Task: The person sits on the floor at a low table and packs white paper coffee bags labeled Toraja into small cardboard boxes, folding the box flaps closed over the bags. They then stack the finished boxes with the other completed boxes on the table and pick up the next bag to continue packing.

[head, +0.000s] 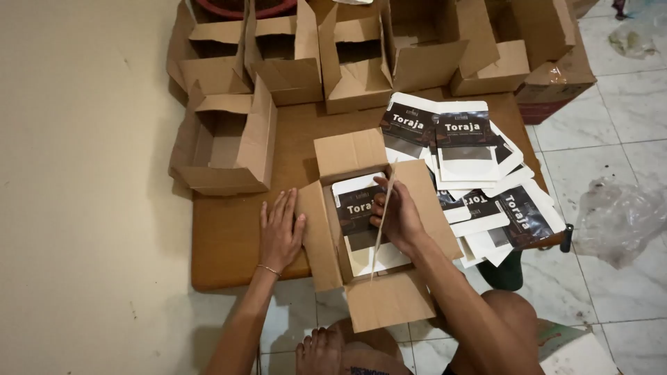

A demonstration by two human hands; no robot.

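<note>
Head view: my right hand (397, 217) grasps a pouch (381, 215) edgewise inside the open box (326, 239); left hand (280, 230) lies flat, released, just beside its flap.

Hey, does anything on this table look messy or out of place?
Yes. The flat pouches lie in a loose, fanned heap at the table's right edge, some overhanging it. The empty boxes sit at mixed angles.

An open brown cardboard box (326, 239) sits near the front edge of a low wooden table, its four flaps spread outward. Inside it lies a flat white pouch (361, 219) with a dark label panel, face up. A second flat pouch (383, 212) stands on edge in the box, seen as a thin pale sliver leaning over the first
</note>
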